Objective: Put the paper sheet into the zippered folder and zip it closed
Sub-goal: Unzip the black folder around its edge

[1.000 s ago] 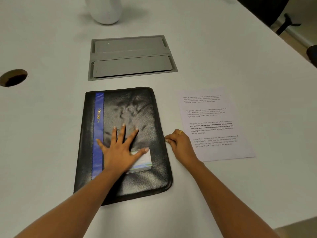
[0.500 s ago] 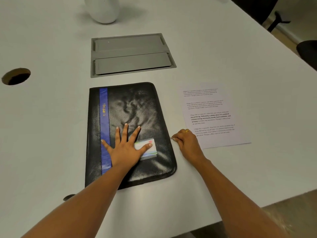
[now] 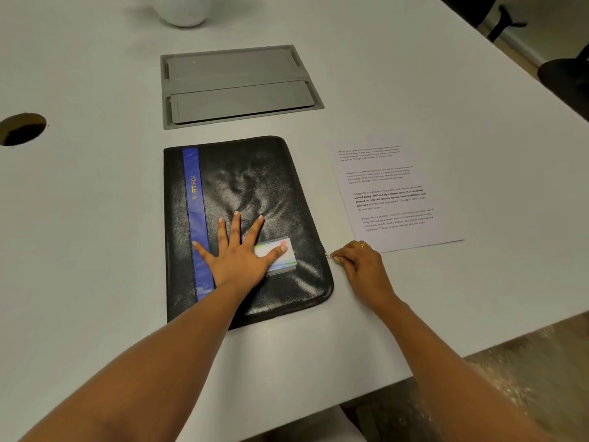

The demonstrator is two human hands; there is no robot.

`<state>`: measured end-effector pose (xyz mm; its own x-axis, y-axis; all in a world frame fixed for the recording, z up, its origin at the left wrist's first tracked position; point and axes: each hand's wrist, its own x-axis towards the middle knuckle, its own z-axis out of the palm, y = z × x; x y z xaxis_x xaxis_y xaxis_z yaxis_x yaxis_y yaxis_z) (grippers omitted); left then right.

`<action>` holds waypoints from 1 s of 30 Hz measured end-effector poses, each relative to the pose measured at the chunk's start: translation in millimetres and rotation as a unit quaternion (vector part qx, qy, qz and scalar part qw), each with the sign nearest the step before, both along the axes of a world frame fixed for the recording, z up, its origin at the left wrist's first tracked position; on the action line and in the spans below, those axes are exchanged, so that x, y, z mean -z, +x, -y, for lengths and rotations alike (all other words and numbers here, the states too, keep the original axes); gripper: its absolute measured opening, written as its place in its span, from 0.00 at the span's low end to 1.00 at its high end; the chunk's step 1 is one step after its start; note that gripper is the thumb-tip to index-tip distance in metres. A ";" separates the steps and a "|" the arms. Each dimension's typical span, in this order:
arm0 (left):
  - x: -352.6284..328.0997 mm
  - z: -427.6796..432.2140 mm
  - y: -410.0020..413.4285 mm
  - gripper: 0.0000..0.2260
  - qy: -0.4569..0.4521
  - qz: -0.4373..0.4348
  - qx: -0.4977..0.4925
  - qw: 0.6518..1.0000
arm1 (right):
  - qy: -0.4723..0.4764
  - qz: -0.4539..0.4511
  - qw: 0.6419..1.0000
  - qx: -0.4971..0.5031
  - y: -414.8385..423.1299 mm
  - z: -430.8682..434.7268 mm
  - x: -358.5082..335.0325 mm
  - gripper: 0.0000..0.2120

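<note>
The flat, spread left hand (image 3: 237, 255) presses the folder (image 3: 255, 186); the right hand (image 3: 360, 266) pinches the zip pull (image 3: 330, 256) on its long edge beside the paper sheet (image 3: 392, 196).

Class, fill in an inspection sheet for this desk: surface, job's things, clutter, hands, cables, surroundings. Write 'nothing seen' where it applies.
Surface: white table, with a grey hatch and a round hole set in it.
Job's things: black folder lies flat, cover down; sheet lies outside, to its right.
Clutter: white vessel at the far edge, cut off; card on the folder.
Hands: left hand pressed flat on the folder; right hand pinches the zip pull at its right edge.
Cables: nothing seen.
Surroundings: chair base and floor beyond the table.
</note>
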<state>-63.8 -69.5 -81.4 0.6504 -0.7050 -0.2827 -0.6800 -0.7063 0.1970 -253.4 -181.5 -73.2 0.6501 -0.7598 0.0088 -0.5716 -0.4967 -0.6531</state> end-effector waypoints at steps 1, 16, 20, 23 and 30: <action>-0.2 0.1 0.2 0.34 0.001 -0.002 0.000 1.000 | 0.000 0.001 1.000 0.003 -0.1 -0.9 -0.6 0.07; -1.1 0.8 0.4 0.35 -0.002 -0.007 0.007 1.000 | 0.014 0.009 1.000 0.019 -15.6 -17.1 1.9 0.06; -3.1 2.4 2.0 0.35 0.023 -0.021 0.025 0.999 | 0.009 -0.025 1.000 0.003 -13.3 -12.5 0.1 0.08; -5.8 2.0 -4.0 0.38 0.036 -0.028 0.029 0.999 | 0.024 -0.081 0.996 -0.042 -7.1 -4.2 -3.1 0.08; -6.5 -4.2 -30.5 0.53 0.020 -0.044 0.017 0.999 | 0.060 -0.258 0.942 -0.207 3.9 15.2 -23.1 0.10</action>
<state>-94.3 -65.3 -75.0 0.5983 -0.7125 -0.3667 -0.6845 -0.6923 0.2283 -249.5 -196.7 -50.1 0.7858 -0.4150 -0.4585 -0.6009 -0.6878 -0.4072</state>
